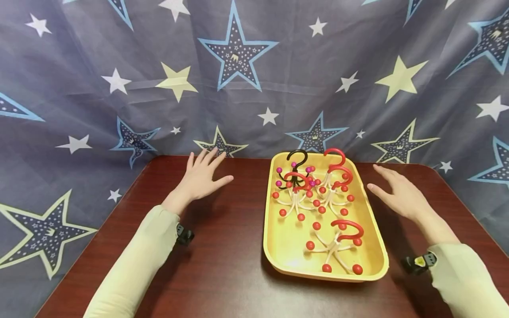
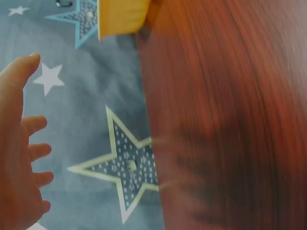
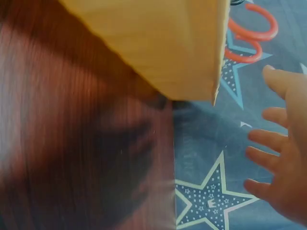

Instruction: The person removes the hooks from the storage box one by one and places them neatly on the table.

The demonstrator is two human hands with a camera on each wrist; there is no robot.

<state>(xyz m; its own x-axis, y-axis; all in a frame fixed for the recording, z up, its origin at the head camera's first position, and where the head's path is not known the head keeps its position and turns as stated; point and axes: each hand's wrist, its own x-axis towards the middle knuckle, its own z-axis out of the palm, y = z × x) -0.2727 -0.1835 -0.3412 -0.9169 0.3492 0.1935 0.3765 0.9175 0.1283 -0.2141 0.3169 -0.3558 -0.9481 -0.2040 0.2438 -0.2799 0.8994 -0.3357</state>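
Note:
My left hand (image 1: 200, 179) hovers over the table's left half, fingers spread and holding nothing. On the other side, my right hand (image 1: 401, 194) is held beside the right rim of a yellow tray (image 1: 274, 238), its fingers straight and apart from each other in the right wrist view. Inside the tray lie several head massagers. One black massager (image 1: 295, 170) with magenta tips is at the back left. White-legged massagers with red hooked handles and red ball tips fill the rest: one at front left of the group (image 1: 295, 201), others at the back right (image 1: 331, 194), and one near the front (image 1: 334, 247).
The dark reddish wooden table (image 1: 222, 265) carries the tray right of its middle. Behind its far edge hangs a grey curtain (image 1: 246, 106) printed with stars. Small black cameras (image 1: 184, 234) are strapped at both wrists.

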